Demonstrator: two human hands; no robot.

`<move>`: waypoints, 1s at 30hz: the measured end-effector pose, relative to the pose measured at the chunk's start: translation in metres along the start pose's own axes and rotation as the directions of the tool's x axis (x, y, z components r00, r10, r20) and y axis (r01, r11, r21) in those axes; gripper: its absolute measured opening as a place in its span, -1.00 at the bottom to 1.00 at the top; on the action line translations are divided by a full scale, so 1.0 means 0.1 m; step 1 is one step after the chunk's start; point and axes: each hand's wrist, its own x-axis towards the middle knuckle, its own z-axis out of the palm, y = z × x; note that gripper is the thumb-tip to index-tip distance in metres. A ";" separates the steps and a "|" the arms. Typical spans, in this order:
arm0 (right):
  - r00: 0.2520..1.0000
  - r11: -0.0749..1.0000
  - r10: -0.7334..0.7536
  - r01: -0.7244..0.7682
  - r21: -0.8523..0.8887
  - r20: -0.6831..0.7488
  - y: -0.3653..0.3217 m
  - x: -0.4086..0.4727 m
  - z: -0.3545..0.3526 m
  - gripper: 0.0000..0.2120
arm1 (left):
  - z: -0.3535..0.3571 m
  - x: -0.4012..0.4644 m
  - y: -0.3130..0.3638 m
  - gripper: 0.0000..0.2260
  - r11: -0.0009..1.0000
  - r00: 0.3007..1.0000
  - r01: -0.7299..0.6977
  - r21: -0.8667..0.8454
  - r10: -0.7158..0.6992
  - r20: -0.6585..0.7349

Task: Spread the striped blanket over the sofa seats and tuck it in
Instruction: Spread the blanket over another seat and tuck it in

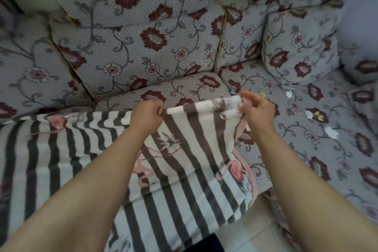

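Where scraps (331, 132) lie, bare seat (306, 149).

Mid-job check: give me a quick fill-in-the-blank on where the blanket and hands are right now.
1. Both hands grip the striped blanket along its ____ edge.
2. The left hand and right hand are closed into ____.
3. The seat cushion on the person's ____ lies uncovered.
4. Small paper scraps lie on that ____.

Missing words: far; fists; right; cushion
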 end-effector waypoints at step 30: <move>0.914 0.724 -0.181 0.373 -0.580 0.362 0.97 3.85 1.49 -0.87 | 1.13 3.10 -0.34 -0.92 0.840 0.936 0.351 0.413 -0.327 -0.129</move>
